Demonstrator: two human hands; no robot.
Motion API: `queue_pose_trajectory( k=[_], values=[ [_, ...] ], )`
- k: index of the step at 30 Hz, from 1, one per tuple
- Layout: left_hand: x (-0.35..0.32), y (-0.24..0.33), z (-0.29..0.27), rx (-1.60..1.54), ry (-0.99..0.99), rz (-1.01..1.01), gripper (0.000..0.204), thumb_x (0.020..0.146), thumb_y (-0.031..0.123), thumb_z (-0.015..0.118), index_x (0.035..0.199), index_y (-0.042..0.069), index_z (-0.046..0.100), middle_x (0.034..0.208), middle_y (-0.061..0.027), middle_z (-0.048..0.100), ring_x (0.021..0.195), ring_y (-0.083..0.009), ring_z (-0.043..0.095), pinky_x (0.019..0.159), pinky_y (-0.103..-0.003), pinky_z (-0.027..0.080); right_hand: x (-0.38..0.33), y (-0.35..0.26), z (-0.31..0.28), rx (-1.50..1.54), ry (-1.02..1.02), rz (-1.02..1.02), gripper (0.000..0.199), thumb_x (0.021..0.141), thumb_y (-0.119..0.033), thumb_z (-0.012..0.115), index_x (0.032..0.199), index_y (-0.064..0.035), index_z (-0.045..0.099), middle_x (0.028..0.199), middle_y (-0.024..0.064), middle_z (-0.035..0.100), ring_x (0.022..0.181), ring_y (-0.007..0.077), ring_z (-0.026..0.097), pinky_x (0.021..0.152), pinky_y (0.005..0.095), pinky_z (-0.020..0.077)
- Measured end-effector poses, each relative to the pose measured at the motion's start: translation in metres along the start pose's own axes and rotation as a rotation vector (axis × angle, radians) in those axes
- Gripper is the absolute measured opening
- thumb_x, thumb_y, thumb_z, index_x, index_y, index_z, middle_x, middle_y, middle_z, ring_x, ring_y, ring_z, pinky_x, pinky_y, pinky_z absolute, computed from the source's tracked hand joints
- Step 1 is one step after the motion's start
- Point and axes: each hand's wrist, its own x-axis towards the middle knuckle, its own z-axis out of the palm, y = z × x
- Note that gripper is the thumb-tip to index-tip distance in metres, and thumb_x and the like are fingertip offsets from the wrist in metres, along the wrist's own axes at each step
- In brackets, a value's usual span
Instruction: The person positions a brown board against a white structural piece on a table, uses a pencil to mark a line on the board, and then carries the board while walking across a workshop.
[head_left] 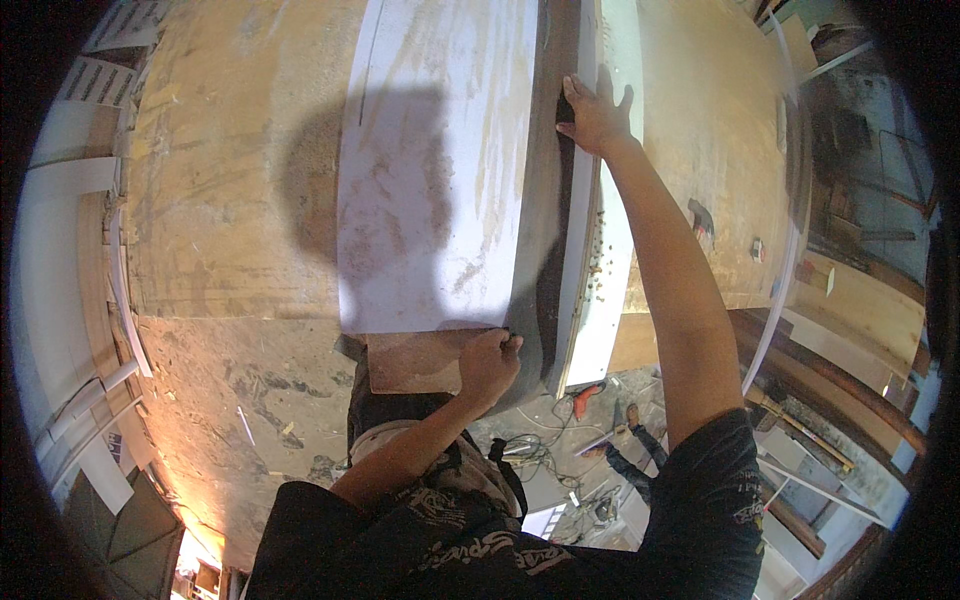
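A long white panel [430, 270] with brownish smears lies lengthwise in front of me, with a head-shaped shadow across it. Along its right side runs a dark, flexible-looking sheet [540, 290], its near end curving down past the panel's corner. My left hand [488, 368] is closed at that near corner, fingers curled on the sheet's edge; what lies under the fingers is partly hidden. Farther away, my right hand [600, 118] rests with fingers spread, across the dark sheet and the white board [600, 300] beside it. Several small brown bits sit on that board.
Beneath is a yellowish wooden tabletop [230, 180]. A hammer [702, 218] and a small red-and-white object [757, 249] lie right of my right arm. On the floor are a red tool [588, 400] and tangled cables [535, 455]. Timber and boards [860, 340] stand along the right.
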Motion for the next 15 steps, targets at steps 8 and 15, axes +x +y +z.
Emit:
queue_pose_trajectory(
  k=[8, 15],
  values=[
    [0.009, 0.010, -0.004, -0.047, 0.045, -0.054, 0.028, 0.089, 0.027, 0.066, 0.078, 0.002, 0.068, 0.075, -0.0205, 0.066, 0.075, -0.0398, 0.065, 0.067, -0.050, 0.048, -0.004, -0.003, -0.002, -0.032, -0.029, 0.009, 0.085, 0.090, -0.049, 0.064, 0.157, -0.0185, 0.022, 0.162, -0.0036, 0.024, 0.151, 0.0329, 0.005, 0.116, 0.0680, 0.0108],
    [-0.031, -0.018, 0.006, -0.161, -0.073, 0.049, 0.038, 0.092, 0.034, 0.064, 0.078, -0.001, 0.067, 0.066, -0.0206, 0.061, 0.066, -0.0387, 0.064, 0.063, -0.048, 0.048, -0.007, -0.005, 0.001, 0.012, -0.017, 0.014, 0.083, 0.090, -0.047, 0.065, 0.156, -0.0197, 0.024, 0.161, -0.0053, 0.025, 0.151, 0.0332, 0.005, 0.116, 0.0683, 0.0094]
  ],
)
